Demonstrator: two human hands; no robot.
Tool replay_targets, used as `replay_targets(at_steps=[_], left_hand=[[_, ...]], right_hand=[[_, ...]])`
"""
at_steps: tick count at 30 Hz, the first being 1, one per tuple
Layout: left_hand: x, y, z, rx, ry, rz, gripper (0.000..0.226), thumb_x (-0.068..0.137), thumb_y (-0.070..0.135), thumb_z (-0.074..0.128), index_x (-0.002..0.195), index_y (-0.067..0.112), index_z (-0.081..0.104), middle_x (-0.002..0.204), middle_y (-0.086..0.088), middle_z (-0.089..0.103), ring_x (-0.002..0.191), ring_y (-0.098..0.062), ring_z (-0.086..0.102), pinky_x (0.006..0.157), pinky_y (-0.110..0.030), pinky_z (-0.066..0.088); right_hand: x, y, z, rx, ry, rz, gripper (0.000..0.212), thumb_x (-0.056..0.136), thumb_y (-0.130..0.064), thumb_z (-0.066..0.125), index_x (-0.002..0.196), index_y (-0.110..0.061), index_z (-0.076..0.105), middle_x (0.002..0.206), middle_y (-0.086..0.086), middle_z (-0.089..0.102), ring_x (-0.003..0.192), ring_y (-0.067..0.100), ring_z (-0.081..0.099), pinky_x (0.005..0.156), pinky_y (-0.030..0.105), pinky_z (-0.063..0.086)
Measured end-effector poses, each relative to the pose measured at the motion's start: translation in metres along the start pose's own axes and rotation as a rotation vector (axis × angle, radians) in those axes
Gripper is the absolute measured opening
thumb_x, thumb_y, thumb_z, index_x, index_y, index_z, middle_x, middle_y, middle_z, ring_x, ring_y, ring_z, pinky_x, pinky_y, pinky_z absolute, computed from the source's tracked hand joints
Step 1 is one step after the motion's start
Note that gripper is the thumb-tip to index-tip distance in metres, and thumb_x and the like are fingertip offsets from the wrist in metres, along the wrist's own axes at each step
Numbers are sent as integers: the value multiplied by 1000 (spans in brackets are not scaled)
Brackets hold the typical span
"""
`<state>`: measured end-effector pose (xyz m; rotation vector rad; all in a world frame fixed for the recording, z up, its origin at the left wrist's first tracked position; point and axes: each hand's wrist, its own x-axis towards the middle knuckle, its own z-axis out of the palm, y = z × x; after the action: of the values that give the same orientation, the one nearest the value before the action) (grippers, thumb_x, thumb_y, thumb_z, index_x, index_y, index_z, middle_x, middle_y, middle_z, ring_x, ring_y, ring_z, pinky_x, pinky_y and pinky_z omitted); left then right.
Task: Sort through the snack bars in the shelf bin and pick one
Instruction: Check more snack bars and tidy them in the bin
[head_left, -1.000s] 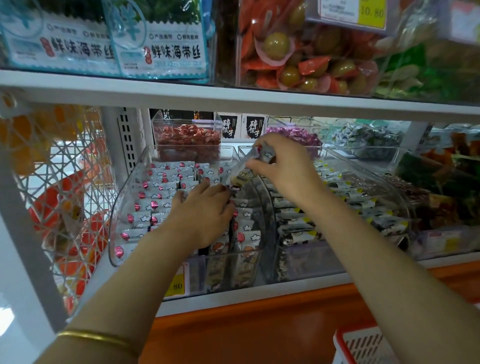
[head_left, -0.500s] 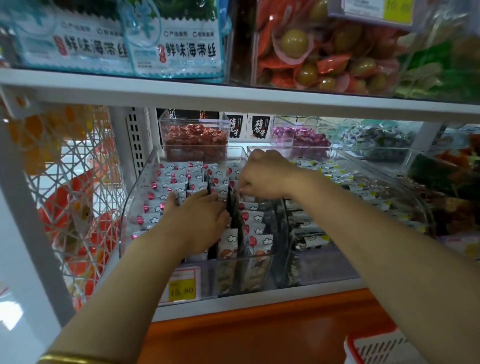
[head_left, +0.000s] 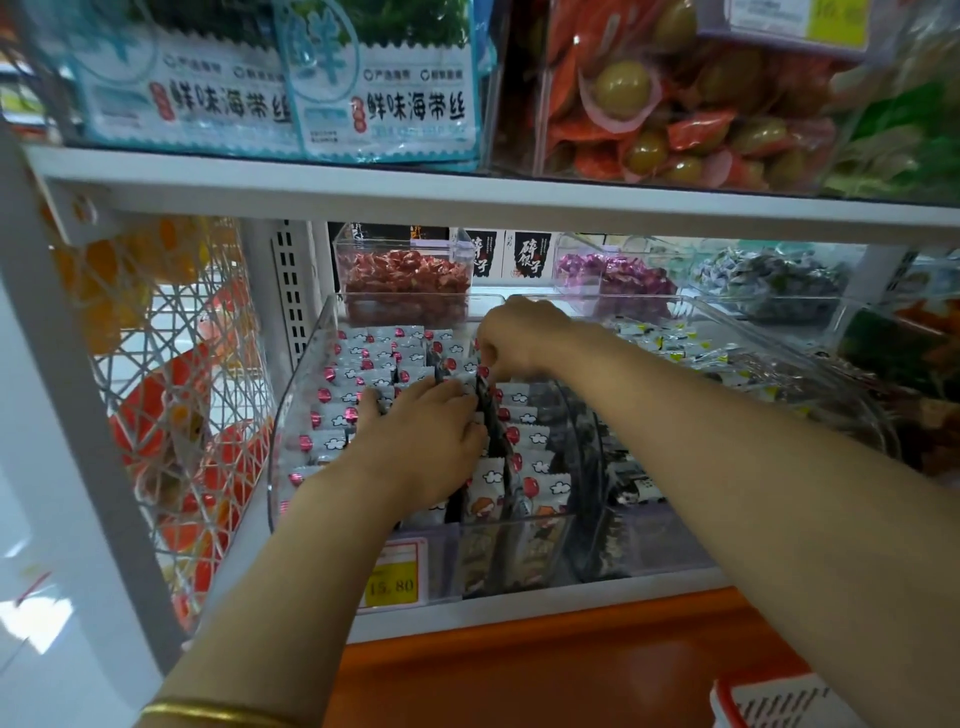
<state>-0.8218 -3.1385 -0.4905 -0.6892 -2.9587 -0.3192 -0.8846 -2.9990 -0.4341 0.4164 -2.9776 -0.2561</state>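
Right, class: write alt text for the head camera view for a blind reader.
Two bare hands sort white-wrapped snack bars in a clear shelf bin: the left hand rests flat on them, the right hand curls its fingers in just behind. A yellow price tag sits below.

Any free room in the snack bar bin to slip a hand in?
Only the narrow dark slot between the rows, bordered by the left hand and the right row of snack bars. Elsewhere the bin looks packed; the right hand occupies the back.
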Motion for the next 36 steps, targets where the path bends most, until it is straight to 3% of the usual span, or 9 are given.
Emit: replay_targets(at_steps=[4, 7, 10, 15, 20, 24, 26, 28, 36], left_hand=[[-1, 0, -1, -10, 7, 1, 47, 99, 40, 25, 143, 28, 30, 157, 9, 13, 144, -14, 6, 110, -58, -3], [-4, 0, -5, -33, 25, 3, 44, 99, 38, 26, 140, 26, 36, 156, 9, 16, 144, -13, 6, 111, -56, -5], [-8, -1, -10, -46, 80, -9, 41, 99, 33, 29, 137, 22, 42, 154, 7, 21, 142, -16, 11, 112, -54, -1], [-15, 3, -22, -190, 308, -41, 35, 95, 17, 42, 129, 13, 52, 137, -6, 48, 123, -28, 42, 104, -41, 34], [-28, 13, -31, -578, 467, -112, 39, 96, 16, 47, 135, 13, 47, 132, -6, 53, 101, -14, 53, 81, -26, 42], [-38, 16, -29, -922, 342, -156, 34, 96, 22, 48, 129, 13, 53, 102, -2, 68, 88, -23, 63, 67, -30, 49], [-43, 16, -31, -1147, 269, -218, 24, 96, 21, 49, 111, 10, 63, 84, -5, 71, 81, -26, 66, 66, -32, 51], [-48, 16, -32, -1286, 236, -254, 18, 94, 19, 51, 91, 9, 66, 72, -3, 69, 67, -18, 64, 56, -24, 52], [-55, 15, -37, -1842, 140, -292, 7, 79, 7, 60, 72, 8, 61, 57, -2, 62, 52, -9, 61, 50, -16, 52]], right_hand=[[2, -4, 7, -75, 27, 0, 17, 89, -2, 51, 100, -11, 61, 110, 10, 60, 111, 29, 50, 84, 36, 42], [-1, 0, 1, -14, 37, -13, 17, 87, 2, 51, 79, -14, 51, 90, 6, 56, 93, 27, 55, 71, 31, 41], [-14, 6, -15, 135, 123, -23, 13, 87, 1, 49, 85, -12, 50, 88, 6, 52, 85, 24, 51, 67, 28, 36], [-59, 11, -27, 291, 465, 91, 12, 85, -10, 54, 80, -14, 44, 75, 1, 49, 71, 21, 46, 50, 27, 27], [-113, 1, -17, 731, 805, 234, 11, 87, -8, 56, 80, -9, 48, 70, 6, 52, 63, 23, 50, 58, 31, 42], [-140, -8, -11, 1264, 724, 328, 10, 90, -6, 56, 81, -5, 52, 80, 14, 62, 65, 22, 66, 50, 24, 54], [-148, -11, -6, 1484, 661, 340, 7, 89, -3, 58, 84, 1, 55, 79, 8, 67, 62, 11, 68, 50, 19, 53], [-153, -12, 0, 1669, 588, 334, 6, 87, -3, 61, 82, -1, 59, 81, 6, 68, 65, 11, 68, 55, 22, 56], [-161, -3, 6, 2149, 353, 370, 23, 66, -17, 68, 85, -4, 68, 63, 3, 65, 52, 9, 61, 47, 18, 51]])
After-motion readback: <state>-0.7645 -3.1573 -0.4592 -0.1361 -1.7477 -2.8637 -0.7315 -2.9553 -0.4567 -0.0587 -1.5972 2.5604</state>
